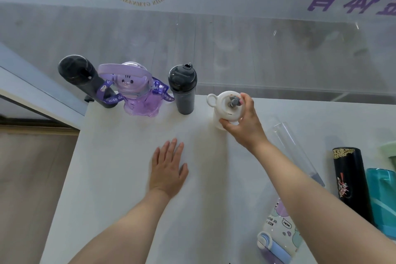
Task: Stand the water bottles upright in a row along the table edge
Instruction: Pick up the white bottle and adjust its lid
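Note:
Three bottles stand upright along the far edge of the white table (128,178): a tall black flask (85,79), a purple cartoon bottle (137,92) with a strap, and a dark grey tumbler (183,90). Right of them, my right hand (244,120) grips the lid of a white bottle (225,107) with a loop handle, standing upright at the same edge. My left hand (169,167) rests flat on the table, fingers apart, holding nothing. More bottles lie on their sides at the right: a clear one (291,141), a black patterned one (349,182), a teal one (381,199) and a printed pastel one (278,233).
A glass pane with purple lettering (214,38) rises just behind the table's far edge. The table's left edge (70,167) drops to a wooden floor. A pale green object (391,152) shows at the right border.

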`<state>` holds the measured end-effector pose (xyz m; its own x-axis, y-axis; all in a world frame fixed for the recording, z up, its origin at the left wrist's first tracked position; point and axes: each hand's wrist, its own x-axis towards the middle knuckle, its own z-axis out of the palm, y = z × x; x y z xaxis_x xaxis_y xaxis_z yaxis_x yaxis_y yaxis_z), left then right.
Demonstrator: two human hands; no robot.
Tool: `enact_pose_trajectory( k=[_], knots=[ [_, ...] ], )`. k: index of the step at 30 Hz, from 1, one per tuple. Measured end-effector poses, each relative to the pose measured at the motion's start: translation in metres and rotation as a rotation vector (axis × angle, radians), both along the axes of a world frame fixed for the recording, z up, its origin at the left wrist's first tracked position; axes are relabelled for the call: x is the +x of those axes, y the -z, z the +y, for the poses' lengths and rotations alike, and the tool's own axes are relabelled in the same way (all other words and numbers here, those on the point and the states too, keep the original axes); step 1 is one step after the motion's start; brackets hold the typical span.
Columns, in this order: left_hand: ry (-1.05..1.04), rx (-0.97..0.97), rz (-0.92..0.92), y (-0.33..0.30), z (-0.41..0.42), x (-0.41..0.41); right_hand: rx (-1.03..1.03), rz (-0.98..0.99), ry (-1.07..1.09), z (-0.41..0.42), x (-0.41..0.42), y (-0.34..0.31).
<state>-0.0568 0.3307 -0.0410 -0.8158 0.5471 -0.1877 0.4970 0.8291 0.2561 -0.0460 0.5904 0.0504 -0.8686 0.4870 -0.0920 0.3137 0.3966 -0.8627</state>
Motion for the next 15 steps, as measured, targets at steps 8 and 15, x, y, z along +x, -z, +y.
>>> enact_pose_trajectory(
  k=[8,15],
  knots=[
    [-0.007,-0.010,0.009,0.000,0.000,-0.002,-0.013,0.024,-0.032,0.003,-0.044,0.003],
    [-0.008,-0.009,0.011,0.002,0.000,-0.003,-0.033,0.045,-0.042,0.001,-0.056,0.005]
  ],
)
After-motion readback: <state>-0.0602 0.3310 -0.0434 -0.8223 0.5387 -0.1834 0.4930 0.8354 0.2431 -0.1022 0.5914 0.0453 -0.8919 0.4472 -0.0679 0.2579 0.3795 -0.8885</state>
